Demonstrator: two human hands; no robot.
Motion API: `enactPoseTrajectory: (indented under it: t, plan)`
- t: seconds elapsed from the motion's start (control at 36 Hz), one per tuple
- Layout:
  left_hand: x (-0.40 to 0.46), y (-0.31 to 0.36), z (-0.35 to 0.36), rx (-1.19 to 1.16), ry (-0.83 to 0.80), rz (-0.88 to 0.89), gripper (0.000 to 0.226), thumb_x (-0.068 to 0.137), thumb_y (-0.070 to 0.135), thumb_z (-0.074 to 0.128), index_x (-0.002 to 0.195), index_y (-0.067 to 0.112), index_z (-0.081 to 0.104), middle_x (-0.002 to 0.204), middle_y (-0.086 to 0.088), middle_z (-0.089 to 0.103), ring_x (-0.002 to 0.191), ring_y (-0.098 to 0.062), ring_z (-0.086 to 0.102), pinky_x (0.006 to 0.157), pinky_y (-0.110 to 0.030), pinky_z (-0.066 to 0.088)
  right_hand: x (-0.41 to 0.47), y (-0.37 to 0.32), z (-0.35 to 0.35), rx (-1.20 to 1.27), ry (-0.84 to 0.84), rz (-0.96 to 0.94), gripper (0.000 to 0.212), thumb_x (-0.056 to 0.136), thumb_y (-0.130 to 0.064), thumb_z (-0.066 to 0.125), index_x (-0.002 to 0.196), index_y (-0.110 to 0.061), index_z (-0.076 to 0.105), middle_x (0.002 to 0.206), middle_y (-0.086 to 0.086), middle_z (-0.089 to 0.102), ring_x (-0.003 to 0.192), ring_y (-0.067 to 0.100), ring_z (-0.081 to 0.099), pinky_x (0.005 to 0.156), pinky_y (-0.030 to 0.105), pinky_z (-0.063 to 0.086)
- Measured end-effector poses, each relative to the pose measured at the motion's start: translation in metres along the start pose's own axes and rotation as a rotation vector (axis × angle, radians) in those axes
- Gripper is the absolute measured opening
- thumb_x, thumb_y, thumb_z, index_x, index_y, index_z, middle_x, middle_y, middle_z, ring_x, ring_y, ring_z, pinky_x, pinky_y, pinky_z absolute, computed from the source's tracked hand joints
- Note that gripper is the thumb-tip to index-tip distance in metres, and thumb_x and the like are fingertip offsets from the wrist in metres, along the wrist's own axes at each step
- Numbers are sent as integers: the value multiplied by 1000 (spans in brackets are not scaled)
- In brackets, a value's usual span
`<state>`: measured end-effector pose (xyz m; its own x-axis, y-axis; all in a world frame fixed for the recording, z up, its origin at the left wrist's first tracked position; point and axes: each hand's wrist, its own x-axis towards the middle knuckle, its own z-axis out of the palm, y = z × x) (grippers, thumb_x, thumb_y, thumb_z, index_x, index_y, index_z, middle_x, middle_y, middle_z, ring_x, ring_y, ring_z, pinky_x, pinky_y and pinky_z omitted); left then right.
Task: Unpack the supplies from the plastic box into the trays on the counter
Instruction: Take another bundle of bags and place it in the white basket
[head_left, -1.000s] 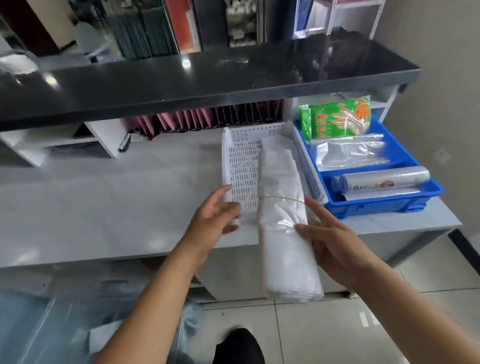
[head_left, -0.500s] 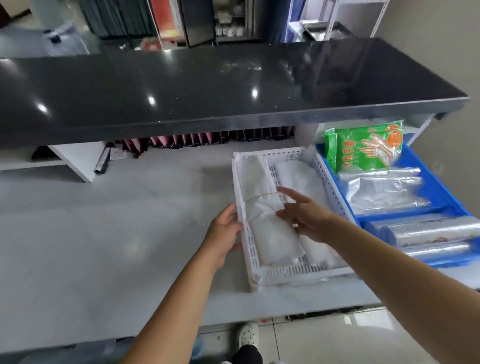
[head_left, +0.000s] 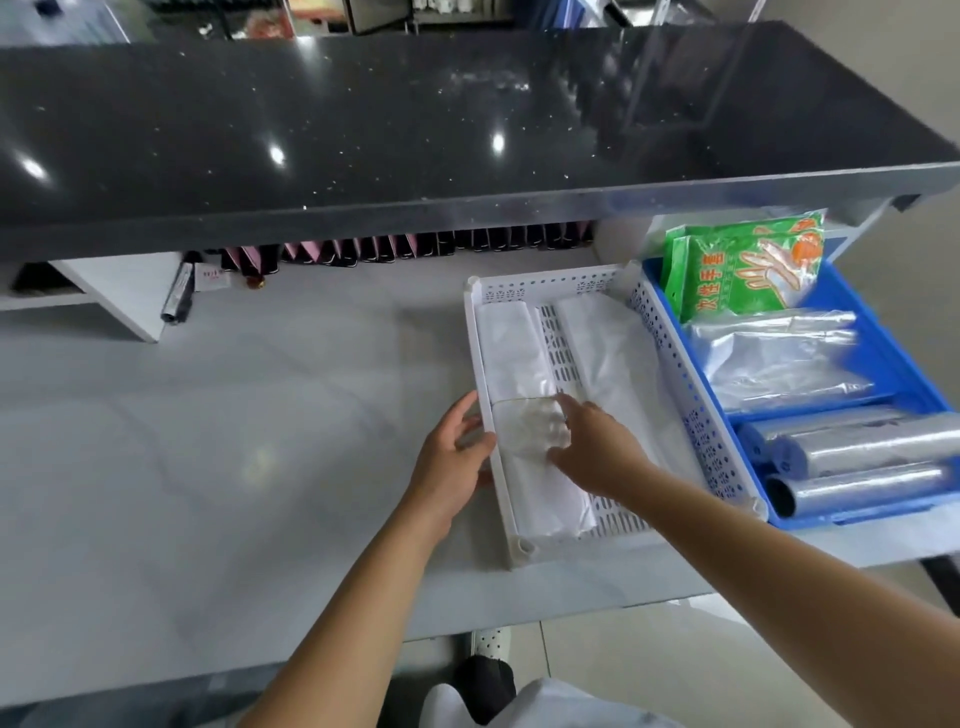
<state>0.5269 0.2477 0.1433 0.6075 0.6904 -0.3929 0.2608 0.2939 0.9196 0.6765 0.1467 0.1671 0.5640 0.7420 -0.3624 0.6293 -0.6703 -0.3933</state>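
Observation:
A white perforated tray (head_left: 545, 280) lies on the grey counter (head_left: 234, 426) with two bundles of white plastic bags in it. The left bundle (head_left: 511, 348), bound by a rubber band, lies along the tray's left wall. The right bundle (head_left: 608, 353) lies beside it. My right hand (head_left: 592, 452) rests flat on the left bundle's middle, fingers spread. Against the outside of the tray's left wall lies my left hand (head_left: 452, 457), its thumb at the rim. The plastic box is out of view.
A blue tray (head_left: 893, 353) touches the white tray's right side and holds green glove packs (head_left: 748, 270), clear bags (head_left: 779, 364) and film rolls (head_left: 872, 447). A black ledge (head_left: 415, 130) overhangs the counter's back, with pink and dark folders (head_left: 405, 249) beneath it.
The bundle I held over the counter's front edge now lies in the white tray along its left wall. My right hand has flattened on it and my left hand stays at the tray's side.

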Motion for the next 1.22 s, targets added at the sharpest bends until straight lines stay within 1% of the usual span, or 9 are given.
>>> enactPoseTrajectory:
  t: [0.14, 0.25, 0.36, 0.42, 0.53, 0.64, 0.89, 1.06, 1.22]
  plan:
    - [-15, -1, -8, 225, 60, 46, 55, 95, 32, 62, 145, 37, 42, 148, 6, 48, 115, -8, 58, 100, -38, 52, -20, 0, -12, -66, 1, -116, 83, 82, -42, 71, 151, -24, 28, 138, 6, 55, 116, 27, 59, 94, 42, 52]
    - [-50, -4, -18, 426, 173, 113, 61, 93, 48, 58, 149, 38, 35, 154, 9, 40, 136, -12, 44, 107, -32, 39, -51, -1, -22, -39, 65, -280, 73, 86, -51, 62, 149, -26, 34, 148, 1, 47, 129, 25, 50, 103, 42, 46]
    - [-109, -19, -25, 915, 420, 223, 66, 94, 51, 52, 152, 29, 32, 160, -3, 32, 147, -22, 28, 117, -47, 26, -98, -11, -19, -26, 64, -461, 75, 86, -68, 46, 150, -32, 33, 155, -2, 39, 142, 22, 35, 114, 45, 34]
    - [-145, -34, -24, 998, 538, 175, 67, 94, 52, 52, 153, 30, 30, 163, -5, 23, 150, -26, 19, 119, -52, 17, -128, -19, -10, -5, 66, -532, 77, 83, -75, 35, 149, -34, 35, 155, -3, 39, 143, 21, 32, 115, 46, 30]
    - [-219, -83, -19, 983, 687, 3, 72, 90, 54, 56, 153, 34, 28, 165, -3, 15, 151, -26, 11, 119, -48, 8, -186, -27, 27, 50, 14, -683, 75, 85, -76, 30, 146, -33, 41, 152, -2, 43, 144, 21, 30, 116, 42, 27]
    - [-299, -146, -17, 898, 791, -221, 76, 87, 53, 62, 153, 31, 31, 164, -7, 19, 150, -27, 16, 118, -45, 15, -224, -24, 82, 45, -195, -788, 71, 86, -71, 35, 144, -32, 43, 152, -3, 42, 143, 23, 32, 116, 42, 27]
    - [-438, -256, -26, 651, 822, -733, 80, 90, 60, 54, 156, 31, 19, 165, -4, 12, 150, -27, 16, 118, -42, 21, -257, -20, 175, -289, -554, -832, 69, 89, -71, 33, 149, -39, 29, 161, -3, 25, 148, 20, 18, 118, 43, 18]
    - [-445, -292, -62, 390, 840, -770, 80, 89, 51, 63, 154, 22, 28, 161, -11, 26, 146, -29, 26, 117, -44, 26, -253, -44, 211, -414, -613, -822, 68, 90, -69, 36, 149, -35, 32, 157, -4, 35, 144, 19, 30, 116, 39, 24]
    - [-414, -322, -126, 177, 851, -711, 63, 86, 43, 70, 140, 18, 49, 139, -6, 54, 126, -28, 51, 105, -42, 43, -236, -93, 263, -538, -670, -769, 67, 92, -65, 39, 150, -32, 32, 158, -1, 34, 143, 22, 31, 116, 42, 25]
